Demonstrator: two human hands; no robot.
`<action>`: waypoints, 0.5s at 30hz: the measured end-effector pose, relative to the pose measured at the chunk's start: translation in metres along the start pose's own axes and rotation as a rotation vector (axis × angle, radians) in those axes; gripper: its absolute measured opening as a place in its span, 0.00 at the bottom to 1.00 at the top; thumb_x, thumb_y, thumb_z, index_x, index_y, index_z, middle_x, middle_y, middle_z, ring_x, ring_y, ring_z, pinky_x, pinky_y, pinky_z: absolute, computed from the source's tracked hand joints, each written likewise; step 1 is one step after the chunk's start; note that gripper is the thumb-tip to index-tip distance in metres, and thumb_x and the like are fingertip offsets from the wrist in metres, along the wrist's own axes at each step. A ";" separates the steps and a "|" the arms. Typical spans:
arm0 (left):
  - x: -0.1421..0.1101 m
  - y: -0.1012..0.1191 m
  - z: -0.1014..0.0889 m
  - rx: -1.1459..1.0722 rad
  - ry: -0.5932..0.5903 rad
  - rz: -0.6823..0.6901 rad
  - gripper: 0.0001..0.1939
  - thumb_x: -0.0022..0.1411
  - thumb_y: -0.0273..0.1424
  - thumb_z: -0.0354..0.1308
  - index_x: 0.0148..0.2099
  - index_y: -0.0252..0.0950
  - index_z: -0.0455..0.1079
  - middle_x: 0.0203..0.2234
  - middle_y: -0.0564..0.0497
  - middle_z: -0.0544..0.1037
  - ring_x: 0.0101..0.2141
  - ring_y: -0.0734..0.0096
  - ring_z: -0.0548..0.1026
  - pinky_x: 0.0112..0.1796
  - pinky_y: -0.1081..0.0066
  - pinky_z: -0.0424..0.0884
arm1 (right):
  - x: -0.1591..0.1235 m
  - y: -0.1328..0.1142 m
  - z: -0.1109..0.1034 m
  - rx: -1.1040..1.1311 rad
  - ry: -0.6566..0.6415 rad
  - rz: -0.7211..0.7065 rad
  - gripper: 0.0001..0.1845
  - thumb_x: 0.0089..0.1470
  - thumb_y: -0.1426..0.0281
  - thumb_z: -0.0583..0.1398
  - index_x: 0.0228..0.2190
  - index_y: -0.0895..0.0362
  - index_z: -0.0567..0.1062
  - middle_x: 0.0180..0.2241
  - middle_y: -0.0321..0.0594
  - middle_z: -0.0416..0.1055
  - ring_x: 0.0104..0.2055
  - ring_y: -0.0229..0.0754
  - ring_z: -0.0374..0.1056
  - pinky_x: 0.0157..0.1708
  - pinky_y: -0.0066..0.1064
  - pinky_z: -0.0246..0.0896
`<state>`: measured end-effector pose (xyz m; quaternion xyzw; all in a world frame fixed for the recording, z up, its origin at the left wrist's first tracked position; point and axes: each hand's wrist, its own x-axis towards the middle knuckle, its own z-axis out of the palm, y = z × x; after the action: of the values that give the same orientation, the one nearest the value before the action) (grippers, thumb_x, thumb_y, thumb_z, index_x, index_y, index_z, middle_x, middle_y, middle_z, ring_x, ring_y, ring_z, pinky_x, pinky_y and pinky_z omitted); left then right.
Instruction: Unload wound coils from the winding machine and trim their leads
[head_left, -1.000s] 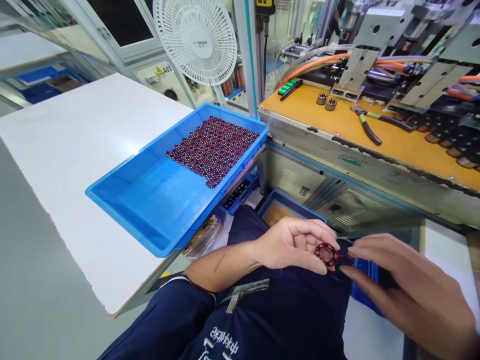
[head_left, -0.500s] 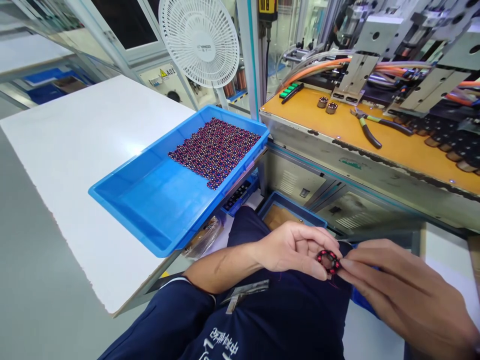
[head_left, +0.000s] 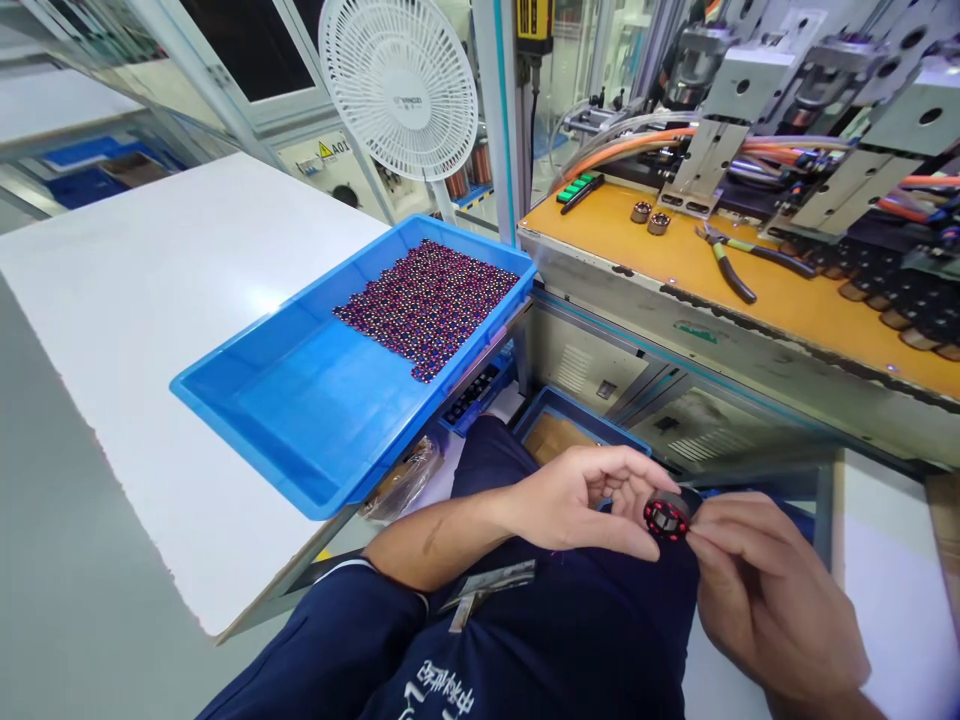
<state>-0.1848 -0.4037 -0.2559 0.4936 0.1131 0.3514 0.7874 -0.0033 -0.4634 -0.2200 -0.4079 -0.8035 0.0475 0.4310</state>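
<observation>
A small ring-shaped motor stator (head_left: 666, 516) with red windings and a dark rim is between my two hands, above my lap. My left hand (head_left: 592, 505) curves loosely about its left side, the index finger along its top and the thumb close to its lower edge. At its right edge, the thumb and fingers of my right hand (head_left: 765, 585) are pinched together on it. The stator is tilted, so its face and part of its outer side show. The inner fingers of my left hand are partly hidden behind it.
A blue tray (head_left: 262, 400) with many red-wound stators (head_left: 435, 300) stands on a white table (head_left: 112, 300) at left. A white fan (head_left: 401, 95) rises behind it. Pliers (head_left: 724, 260) and two stators (head_left: 649, 216) lie on the orange machine bench (head_left: 600, 220). Another blue bin (head_left: 559, 400) is below.
The stator has turned and shifted slightly right, showing more of its outer side. My right hand has changed its posture, its fingers more curled and the back of the hand lower.
</observation>
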 end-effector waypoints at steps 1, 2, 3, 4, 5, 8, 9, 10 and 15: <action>-0.001 0.000 -0.001 -0.007 -0.011 -0.035 0.20 0.52 0.31 0.71 0.47 0.32 0.73 0.28 0.54 0.75 0.26 0.83 0.72 0.32 0.79 0.70 | 0.000 0.000 0.000 -0.017 0.002 -0.007 0.06 0.59 0.79 0.57 0.33 0.57 0.70 0.29 0.38 0.69 0.31 0.38 0.68 0.31 0.29 0.65; -0.002 -0.001 -0.001 -0.025 -0.015 -0.047 0.17 0.57 0.33 0.68 0.46 0.32 0.72 0.26 0.55 0.74 0.25 0.82 0.73 0.31 0.79 0.70 | 0.000 0.000 0.000 -0.031 0.007 -0.011 0.06 0.59 0.80 0.57 0.34 0.57 0.69 0.29 0.38 0.69 0.32 0.37 0.68 0.31 0.28 0.65; -0.003 -0.002 -0.002 -0.047 -0.018 -0.042 0.15 0.60 0.33 0.65 0.47 0.32 0.71 0.25 0.55 0.74 0.25 0.82 0.74 0.30 0.79 0.71 | -0.001 0.000 0.000 -0.042 0.011 -0.010 0.06 0.59 0.80 0.57 0.35 0.57 0.69 0.30 0.37 0.69 0.32 0.37 0.68 0.32 0.28 0.65; -0.004 -0.004 -0.002 -0.069 -0.021 -0.024 0.15 0.61 0.33 0.64 0.48 0.32 0.71 0.26 0.54 0.75 0.25 0.81 0.75 0.29 0.79 0.72 | -0.002 0.000 0.000 -0.051 0.016 -0.004 0.07 0.59 0.81 0.58 0.36 0.58 0.69 0.30 0.37 0.68 0.32 0.36 0.67 0.32 0.28 0.64; -0.004 -0.006 -0.001 -0.094 -0.025 0.003 0.15 0.62 0.32 0.63 0.50 0.33 0.70 0.27 0.53 0.76 0.26 0.80 0.77 0.30 0.79 0.72 | -0.003 0.001 0.001 -0.057 0.019 0.005 0.07 0.59 0.81 0.58 0.36 0.58 0.69 0.31 0.38 0.68 0.33 0.36 0.67 0.33 0.28 0.64; -0.004 -0.009 0.000 -0.186 -0.041 0.097 0.14 0.61 0.27 0.64 0.50 0.36 0.72 0.37 0.48 0.78 0.33 0.76 0.80 0.33 0.78 0.75 | -0.008 0.002 0.002 -0.056 0.029 0.032 0.07 0.58 0.82 0.58 0.38 0.60 0.69 0.32 0.39 0.69 0.35 0.37 0.68 0.36 0.29 0.64; -0.003 -0.009 0.001 -0.205 -0.046 0.133 0.15 0.59 0.25 0.65 0.49 0.36 0.73 0.41 0.47 0.77 0.36 0.74 0.81 0.35 0.76 0.76 | -0.009 0.002 0.002 -0.054 0.031 0.042 0.08 0.58 0.82 0.58 0.38 0.60 0.69 0.32 0.39 0.69 0.35 0.37 0.68 0.36 0.30 0.64; -0.003 -0.008 0.001 -0.217 -0.051 0.170 0.15 0.57 0.23 0.66 0.47 0.36 0.75 0.44 0.46 0.76 0.39 0.72 0.80 0.39 0.73 0.77 | -0.009 0.002 0.002 -0.049 0.027 0.049 0.08 0.58 0.82 0.58 0.38 0.60 0.69 0.33 0.39 0.69 0.36 0.37 0.68 0.36 0.29 0.64; -0.001 -0.005 0.004 -0.321 -0.090 0.299 0.11 0.50 0.23 0.71 0.37 0.37 0.76 0.43 0.48 0.79 0.50 0.61 0.77 0.54 0.57 0.70 | -0.007 0.000 -0.003 -0.008 0.016 0.004 0.08 0.59 0.82 0.57 0.37 0.59 0.68 0.32 0.38 0.67 0.34 0.36 0.67 0.34 0.28 0.64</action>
<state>-0.1816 -0.4084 -0.2588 0.3886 -0.0540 0.4554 0.7992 0.0008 -0.4694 -0.2225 -0.4115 -0.7994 0.0419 0.4357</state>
